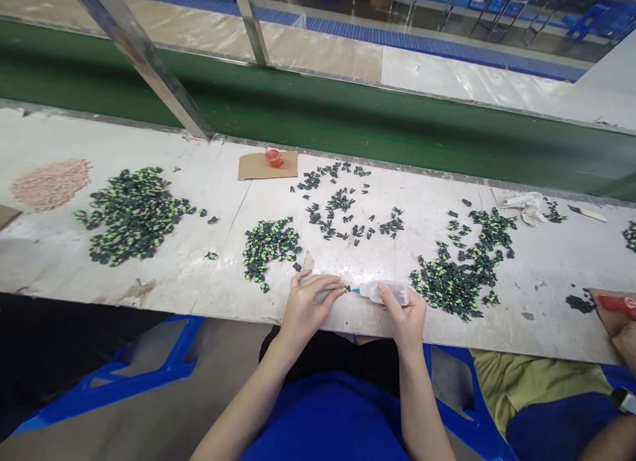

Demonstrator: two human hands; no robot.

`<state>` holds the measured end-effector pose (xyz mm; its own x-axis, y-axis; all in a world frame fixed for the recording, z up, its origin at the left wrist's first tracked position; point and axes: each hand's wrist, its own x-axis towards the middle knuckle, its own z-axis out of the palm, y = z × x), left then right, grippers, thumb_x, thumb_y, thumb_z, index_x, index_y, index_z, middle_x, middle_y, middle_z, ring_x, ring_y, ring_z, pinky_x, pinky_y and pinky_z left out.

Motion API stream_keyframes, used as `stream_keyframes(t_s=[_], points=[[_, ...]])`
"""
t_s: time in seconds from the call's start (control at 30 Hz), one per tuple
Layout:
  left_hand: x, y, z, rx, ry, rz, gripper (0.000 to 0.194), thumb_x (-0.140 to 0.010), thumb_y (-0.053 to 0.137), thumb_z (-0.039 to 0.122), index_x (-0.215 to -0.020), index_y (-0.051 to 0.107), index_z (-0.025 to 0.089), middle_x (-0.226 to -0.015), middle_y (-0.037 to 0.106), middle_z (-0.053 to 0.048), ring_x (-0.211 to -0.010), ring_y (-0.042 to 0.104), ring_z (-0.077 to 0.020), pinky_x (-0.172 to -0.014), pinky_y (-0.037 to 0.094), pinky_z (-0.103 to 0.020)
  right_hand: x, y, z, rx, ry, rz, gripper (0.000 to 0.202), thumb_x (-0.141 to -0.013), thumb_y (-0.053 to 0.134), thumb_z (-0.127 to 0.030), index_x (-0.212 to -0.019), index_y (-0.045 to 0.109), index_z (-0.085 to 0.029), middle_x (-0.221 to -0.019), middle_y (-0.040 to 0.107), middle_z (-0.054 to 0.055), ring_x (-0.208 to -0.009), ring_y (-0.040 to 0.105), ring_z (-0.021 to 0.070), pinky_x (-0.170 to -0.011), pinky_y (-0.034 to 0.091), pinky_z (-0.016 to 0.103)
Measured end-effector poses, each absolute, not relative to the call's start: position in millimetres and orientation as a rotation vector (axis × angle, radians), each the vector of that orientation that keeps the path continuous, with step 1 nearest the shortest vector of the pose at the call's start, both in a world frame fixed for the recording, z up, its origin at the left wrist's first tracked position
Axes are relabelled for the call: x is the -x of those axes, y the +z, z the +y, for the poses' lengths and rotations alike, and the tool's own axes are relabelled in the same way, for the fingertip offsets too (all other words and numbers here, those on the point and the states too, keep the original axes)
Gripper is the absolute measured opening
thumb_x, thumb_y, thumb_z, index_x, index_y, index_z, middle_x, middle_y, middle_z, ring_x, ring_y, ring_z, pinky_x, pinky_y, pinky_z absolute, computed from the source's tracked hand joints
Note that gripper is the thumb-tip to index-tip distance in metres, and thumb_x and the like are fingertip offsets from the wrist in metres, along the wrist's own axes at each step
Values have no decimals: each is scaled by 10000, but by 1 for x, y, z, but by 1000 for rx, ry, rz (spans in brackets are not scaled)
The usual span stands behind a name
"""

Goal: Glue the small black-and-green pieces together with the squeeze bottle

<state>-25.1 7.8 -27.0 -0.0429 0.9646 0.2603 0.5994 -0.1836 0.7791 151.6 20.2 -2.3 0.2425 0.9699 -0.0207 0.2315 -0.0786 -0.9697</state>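
Translucent bottle (368, 291), held roughly level in the right hand (405, 310); its blue tip (355, 290) points at a small dark piece (346, 289) with green marking, pinched in the left hand (309, 303); tip contact unclear

The cardboard piece (251, 171) lies on the table (209, 289), with the cup (273, 158) on it and the long barrier (318, 126) behind. Before it sits the near heap (268, 246); to its left, the large heap (134, 216), then the pellet pile (50, 183). Rightward come the scattered pieces (340, 201), the right-hand heap (454, 282), then the cloth (527, 206).
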Motion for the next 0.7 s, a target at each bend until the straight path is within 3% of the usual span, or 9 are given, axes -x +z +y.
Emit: stream_keyframes(t_s=[0.27,0.4,0.57,0.7], points=[[25,-28,8,-1783,1126,1643,52,-840,655,288,-838,696,257,-834,775,7,-829,727,-210,-978,371,-456,-152,-8,18,1535,923,-1102,320,-685,698,-395,-488,567,-179,-463,522,-19,-465,469,125,-449,379,247],[25,-27,8,-1756,1136,1622,64,-841,650,298,-830,702,263,-834,772,6,-828,726,-209,-994,360,-459,-159,-13,20,1396,935,-868,287,-687,683,-418,-572,600,-169,-544,579,3,-504,516,138,-464,409,254],[25,-26,8,-1717,1131,1588,48,-835,654,291,-833,691,260,-836,770,5,-830,725,-211,-1003,351,-466,-162,-7,26,1317,925,-959,310,-650,745,-353,-862,594,-183,-762,673,32,-678,640,184,-608,495,287],[27,-30,7,-1745,1149,1548,49,-838,644,290,-850,676,255,-848,770,-1,-815,724,-209,-1010,349,-476,-149,2,37,1245,995,-1209,386,-631,768,-292,-806,427,-243,-887,723,66,-926,693,247,-798,511,349]])
